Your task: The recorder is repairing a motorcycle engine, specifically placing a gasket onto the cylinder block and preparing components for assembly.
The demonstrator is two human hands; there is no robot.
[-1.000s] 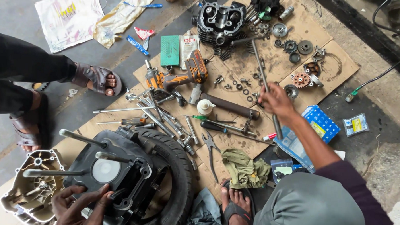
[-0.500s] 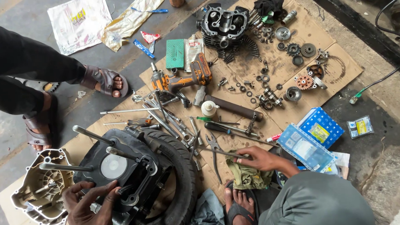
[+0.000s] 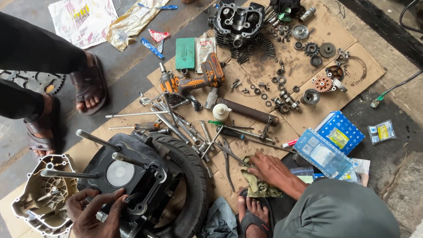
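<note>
The left hand (image 3: 95, 217) grips the engine block (image 3: 129, 183) propped on the tyre (image 3: 190, 176); the right hand (image 3: 269, 171), just right of it, closes on an olive rag (image 3: 258, 187). The block could tip off under a careless wipe.

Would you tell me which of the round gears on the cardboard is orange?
The toothed orange gear by the cardboard's right edge; the grey gears farther up are plain metal.
</note>
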